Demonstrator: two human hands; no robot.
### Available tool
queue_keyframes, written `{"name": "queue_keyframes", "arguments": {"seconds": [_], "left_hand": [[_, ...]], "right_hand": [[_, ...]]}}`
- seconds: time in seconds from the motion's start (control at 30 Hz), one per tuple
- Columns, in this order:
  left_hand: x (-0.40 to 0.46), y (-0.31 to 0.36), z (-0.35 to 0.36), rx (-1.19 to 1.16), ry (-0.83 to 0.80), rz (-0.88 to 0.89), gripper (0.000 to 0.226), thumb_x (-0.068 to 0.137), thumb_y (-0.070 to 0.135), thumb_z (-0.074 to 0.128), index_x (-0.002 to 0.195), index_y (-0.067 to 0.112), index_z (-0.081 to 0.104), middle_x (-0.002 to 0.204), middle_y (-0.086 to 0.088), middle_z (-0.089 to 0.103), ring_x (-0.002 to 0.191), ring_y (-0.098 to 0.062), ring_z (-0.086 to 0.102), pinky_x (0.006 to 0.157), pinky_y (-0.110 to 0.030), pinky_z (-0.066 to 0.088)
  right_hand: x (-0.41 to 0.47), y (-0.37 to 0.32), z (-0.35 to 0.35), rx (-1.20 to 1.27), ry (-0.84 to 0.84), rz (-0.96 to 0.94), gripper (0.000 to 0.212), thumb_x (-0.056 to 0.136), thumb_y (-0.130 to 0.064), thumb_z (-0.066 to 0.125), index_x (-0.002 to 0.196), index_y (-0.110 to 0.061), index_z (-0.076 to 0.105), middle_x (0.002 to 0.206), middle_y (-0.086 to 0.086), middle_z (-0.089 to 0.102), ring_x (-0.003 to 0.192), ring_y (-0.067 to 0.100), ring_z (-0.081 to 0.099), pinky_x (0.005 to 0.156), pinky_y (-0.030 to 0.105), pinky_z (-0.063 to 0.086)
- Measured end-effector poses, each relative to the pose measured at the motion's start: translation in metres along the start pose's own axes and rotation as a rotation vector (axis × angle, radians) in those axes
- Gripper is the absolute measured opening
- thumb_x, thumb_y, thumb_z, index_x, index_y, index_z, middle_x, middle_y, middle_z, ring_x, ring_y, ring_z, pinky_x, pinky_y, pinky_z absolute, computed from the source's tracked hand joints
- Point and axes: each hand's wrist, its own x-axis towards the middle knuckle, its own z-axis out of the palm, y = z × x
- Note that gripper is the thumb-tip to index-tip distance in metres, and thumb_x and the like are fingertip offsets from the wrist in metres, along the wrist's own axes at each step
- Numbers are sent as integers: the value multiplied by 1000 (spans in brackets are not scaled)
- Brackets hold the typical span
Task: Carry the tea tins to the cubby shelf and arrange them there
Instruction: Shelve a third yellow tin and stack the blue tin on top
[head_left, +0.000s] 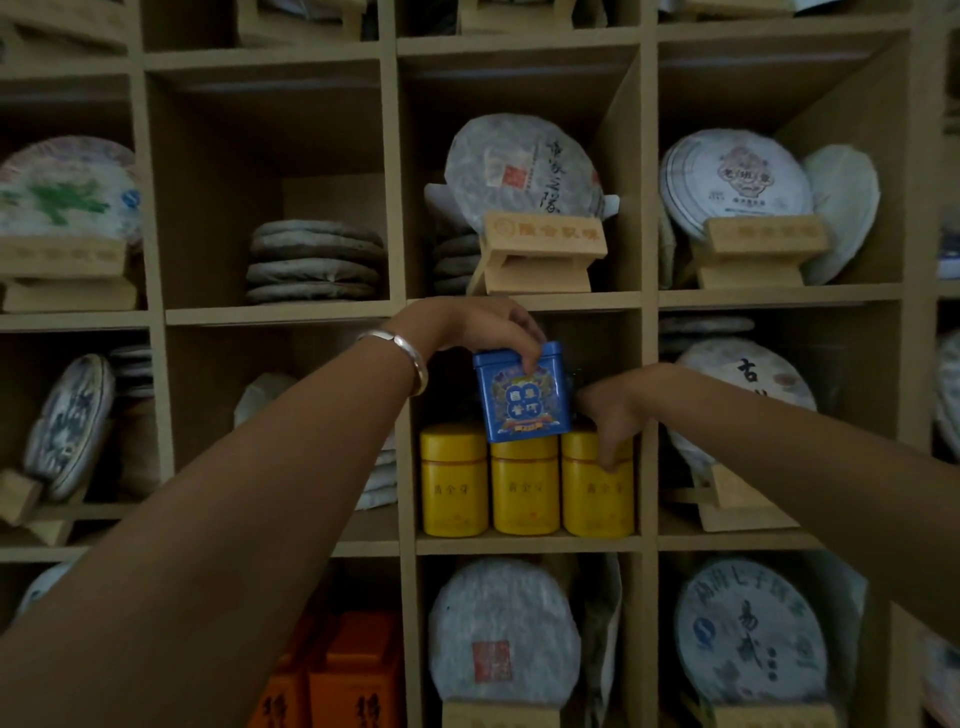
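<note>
In the middle cubby of a pale wooden cubby shelf (524, 543), at the centre of the view, three round yellow metal tea tins (525, 486) stood side by side on the cubby floor, touching or nearly so. A small square blue metal tea tin (522, 395) with a printed label sat on top of them, tilted slightly, resting over the middle tin and the gap toward the one at 9 o'clock. The left hand (483, 325), a silver bangle (402, 358) on its wrist, came in from 8 o'clock and pinched the blue tin's lid from above with its fingertips. The right hand (615, 410), reaching from 4 o'clock, was loosely curled with fingers pointing down onto the lid of the yellow tin at 3 o'clock; whether it gripped that lid could not be told. Paper-wrapped round tea cakes (522, 169) on wooden stands filled neighbouring cubbies. The blue tin looked light, rigid and smooth, probably slippery on the rounded lids beneath; holding its flat sides seemed safer than the lid, which might lift off.
</note>
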Motion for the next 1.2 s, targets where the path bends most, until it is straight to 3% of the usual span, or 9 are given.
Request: {"name": "queue_keyframes", "arguments": {"seconds": [0.17, 0.3, 0.5, 0.6, 0.7, 0.83, 1.0, 1.1, 1.2], "left_hand": [[8, -4, 5, 102, 62, 21, 58, 73, 18, 75, 127, 18, 54, 113, 0, 62, 102, -18, 61, 90, -36, 52], [14, -9, 10, 179, 103, 49, 64, 73, 15, 75, 133, 13, 50, 113, 2, 56, 105, -18, 56, 92, -35, 50], [18, -12, 11, 226, 155, 39, 66, 70, 22, 78, 130, 13, 51, 111, 1, 54, 98, -18, 55, 74, -27, 48], [20, -11, 12, 242, 160, 27, 68, 69, 25, 77, 130, 12, 51, 112, -1, 54, 99, -20, 56, 79, -30, 51], [24, -10, 15, 217, 156, 14, 69, 70, 26, 77, 131, 12, 50, 116, -3, 56, 99, -20, 58, 84, -34, 53], [30, -11, 19, 151, 139, 6, 64, 74, 23, 73, 133, 12, 50, 114, -3, 60, 93, -17, 60, 72, -26, 52], [36, -17, 25, -1, 134, 7, 50, 80, 15, 67, 128, 12, 56, 108, -3, 61, 95, -17, 59, 78, -25, 50], [36, -22, 25, -55, 142, 16, 48, 81, 14, 66, 127, 15, 56, 106, -1, 59, 94, -14, 58, 72, -22, 49], [37, -29, 26, -144, 176, 39, 47, 80, 12, 67, 125, 18, 56, 98, 6, 60, 88, -8, 58, 66, -20, 46]], "right_hand": [[4, 1, 3, 22, -3, -36, 64, 71, -27, 77, 127, -13, 50, 123, 6, 58, 107, 22, 57, 96, 40, 51], [5, 1, 5, 25, 6, -71, 67, 71, -25, 77, 130, -14, 47, 126, 7, 56, 110, 24, 56, 96, 42, 51], [8, 1, 15, -3, 45, -62, 76, 74, -36, 75, 136, -11, 39, 131, 11, 53, 113, 26, 56, 97, 41, 50], [9, 3, 15, 150, 143, -96, 87, 77, -44, 72, 145, -11, 28, 142, 11, 46, 123, 26, 51, 104, 40, 45], [8, 5, 11, 430, 236, -186, 94, 79, -38, 75, 150, -14, 18, 150, 6, 38, 132, 22, 43, 111, 33, 37], [10, 9, 8, 635, 372, -131, 94, 76, -39, 77, 146, -11, 21, 143, 6, 45, 124, 20, 49, 100, 30, 45], [21, 6, 9, 971, 420, -154, 69, 77, -26, 76, 133, -15, 37, 129, 3, 56, 105, 12, 58, 79, 21, 50], [27, 1, 14, 1106, 421, -188, 53, 78, -22, 75, 121, -25, 44, 120, -3, 60, 99, 7, 60, 76, 19, 50], [31, -1, 18, 1183, 432, -205, 37, 79, -20, 74, 100, -34, 48, 103, -14, 60, 89, -1, 60, 63, 10, 50]]}}
